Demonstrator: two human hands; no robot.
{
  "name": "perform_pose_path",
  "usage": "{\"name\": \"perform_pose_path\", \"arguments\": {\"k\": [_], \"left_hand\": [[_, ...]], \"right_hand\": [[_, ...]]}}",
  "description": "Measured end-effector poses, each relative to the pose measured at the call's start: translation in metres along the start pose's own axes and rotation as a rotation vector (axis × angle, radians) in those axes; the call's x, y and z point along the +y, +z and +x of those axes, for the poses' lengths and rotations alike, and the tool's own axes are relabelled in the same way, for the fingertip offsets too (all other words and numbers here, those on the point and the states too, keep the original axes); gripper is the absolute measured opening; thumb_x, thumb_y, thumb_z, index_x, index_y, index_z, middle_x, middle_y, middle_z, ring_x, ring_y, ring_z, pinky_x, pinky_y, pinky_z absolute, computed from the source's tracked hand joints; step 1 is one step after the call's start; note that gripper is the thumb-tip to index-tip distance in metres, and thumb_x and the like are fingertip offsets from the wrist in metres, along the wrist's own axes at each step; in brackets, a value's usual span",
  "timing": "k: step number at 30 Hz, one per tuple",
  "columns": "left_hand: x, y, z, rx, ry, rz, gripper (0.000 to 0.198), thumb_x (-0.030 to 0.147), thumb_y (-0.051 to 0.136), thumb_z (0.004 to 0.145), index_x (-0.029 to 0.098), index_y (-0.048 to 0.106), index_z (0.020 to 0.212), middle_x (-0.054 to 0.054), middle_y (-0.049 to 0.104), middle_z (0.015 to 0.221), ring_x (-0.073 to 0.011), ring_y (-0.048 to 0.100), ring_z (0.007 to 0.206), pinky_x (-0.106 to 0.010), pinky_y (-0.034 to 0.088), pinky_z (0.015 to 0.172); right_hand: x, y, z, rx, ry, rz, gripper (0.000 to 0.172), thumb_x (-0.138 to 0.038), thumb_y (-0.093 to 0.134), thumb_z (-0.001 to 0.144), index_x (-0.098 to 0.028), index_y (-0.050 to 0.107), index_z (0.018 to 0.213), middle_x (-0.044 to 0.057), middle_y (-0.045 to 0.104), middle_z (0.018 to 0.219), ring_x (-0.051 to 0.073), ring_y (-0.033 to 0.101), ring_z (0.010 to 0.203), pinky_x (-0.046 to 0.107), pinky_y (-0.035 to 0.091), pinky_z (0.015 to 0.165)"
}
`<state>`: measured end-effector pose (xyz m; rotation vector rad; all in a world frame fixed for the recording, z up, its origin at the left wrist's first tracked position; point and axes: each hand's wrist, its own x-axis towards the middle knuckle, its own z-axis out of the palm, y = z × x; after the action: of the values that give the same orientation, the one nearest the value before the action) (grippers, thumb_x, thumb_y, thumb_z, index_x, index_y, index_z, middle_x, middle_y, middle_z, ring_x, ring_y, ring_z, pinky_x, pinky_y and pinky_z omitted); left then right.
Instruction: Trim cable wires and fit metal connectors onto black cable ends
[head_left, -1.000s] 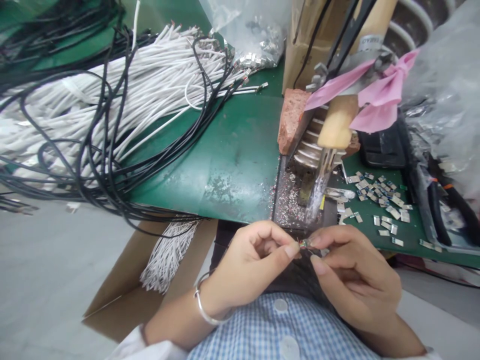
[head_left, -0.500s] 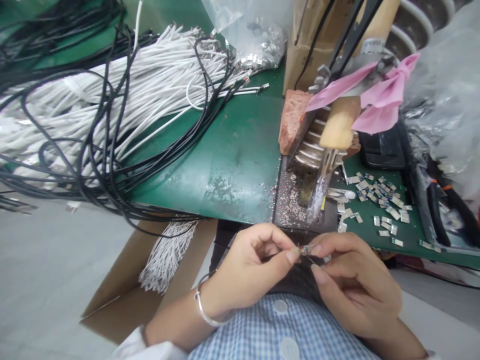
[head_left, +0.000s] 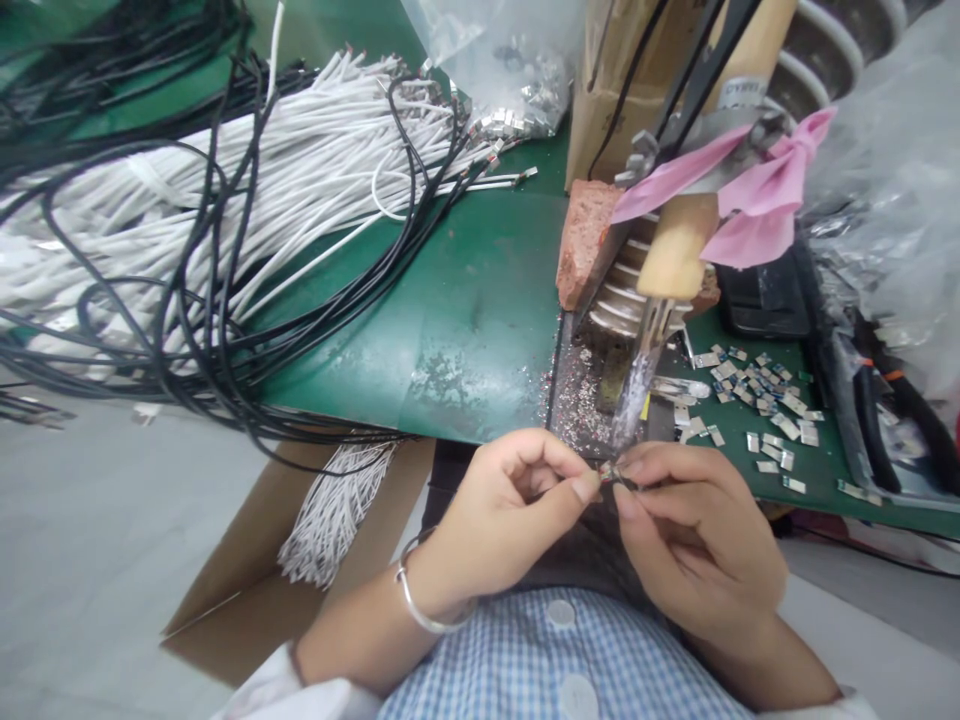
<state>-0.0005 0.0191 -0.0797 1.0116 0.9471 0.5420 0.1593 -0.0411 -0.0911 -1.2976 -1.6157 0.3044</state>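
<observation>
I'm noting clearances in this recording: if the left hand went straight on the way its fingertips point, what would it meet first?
Most likely the right hand, at its fingertips; the small wired part lies between the two hands. Exact depth is hard to judge here.

Left arm and right arm both angle up and inward, so it's almost tip to tip in the middle. Left hand is in a pinch, thumb against index, other fingers tucked in behind. Right hand is pinching too, thumb on the near side, fingers bent and kinda stacked up.
</observation>
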Motion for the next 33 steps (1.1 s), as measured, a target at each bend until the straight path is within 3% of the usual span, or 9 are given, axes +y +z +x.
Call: {"name": "perform_pose_path", "arguments": {"k": [15,33], "left_hand": [[0.0030,-0.0009,0.0037,0.004,0.019,-0.032,0.018,0.030,0.071,0.081,0.016,0.063,0.074,0.002,0.054,0.057,-0.0097,0.046,0.053,-0.021,0.037,0.048],[-0.0012,-0.0023,-0.0050,-0.047,-0.019,-0.010,0.019,0.032,0.070,0.082,0.016,0.061,0.074,0.002,0.051,0.059,-0.0096,0.041,0.053,-0.021,0.034,0.049]], "right_hand": [[-0.0015,0.0025,0.0046,0.059,-0.060,-0.073,0.019,-0.001,0.066,0.078,-0.019,0.064,0.083,0.003,0.065,0.085,0.017,0.068,0.081,0.031,0.062,0.071],[-0.0055,-0.0041,0.0070,-0.029,-0.102,-0.025,0.020,-0.001,0.061,0.078,-0.021,0.060,0.081,0.001,0.064,0.080,0.016,0.070,0.074,0.030,0.064,0.063]]}}
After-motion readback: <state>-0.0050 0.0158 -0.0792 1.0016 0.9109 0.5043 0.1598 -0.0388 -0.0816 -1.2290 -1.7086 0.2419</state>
